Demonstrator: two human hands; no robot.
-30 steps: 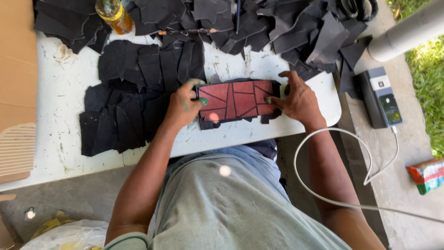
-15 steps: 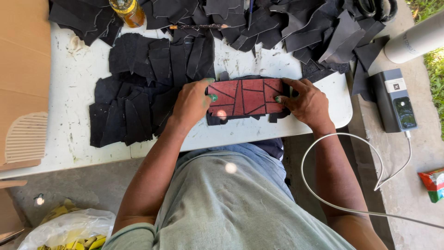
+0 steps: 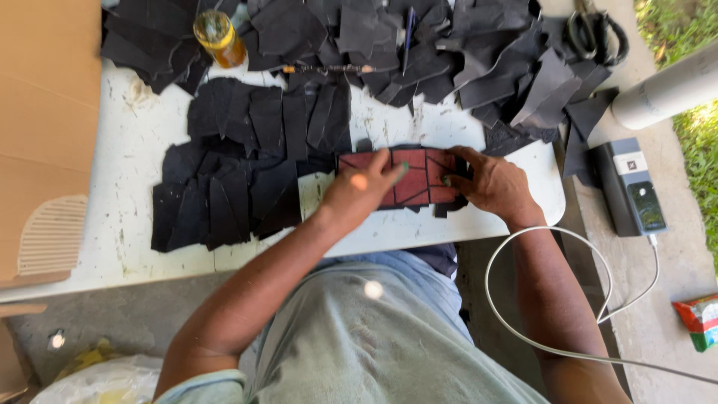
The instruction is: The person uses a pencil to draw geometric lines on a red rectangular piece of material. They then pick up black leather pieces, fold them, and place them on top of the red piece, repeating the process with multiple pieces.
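1. The red panel lies flat on the white bench, near its front edge, just in front of the person. It is a long rectangle of dark red patches joined along dark seams, with black scraps poking out from under its lower and right edges.
2. The left hand rests palm down on the panel's left half, fingers spread and pressing; its grip closes round nothing.
3. The right hand sits at the panel's right end, fingertips curled onto the edge. I cannot tell whether it pinches the edge or only presses it.
4. Judged from how it lies, the panel is thin, light and limp, like leather or heavy cloth. It would likely sag or fold if lifted by one end, so both short ends, or a flat palm underneath, look the safest places to take hold.
5. The seams may be weak points if the patches are only glued; that cannot be told from here.
6. Black pieces lie overlapped to the left, touching the panel's left end, and a looser heap lies behind it.
7. A small amber bottle stands at the back left. A thin stick-like tool lies among the scraps; what it is stays unclear.
8. Hidden or unclear: the panel's middle under the left hand, its underside, and the dark looped thing at the top right corner, which is cut off.
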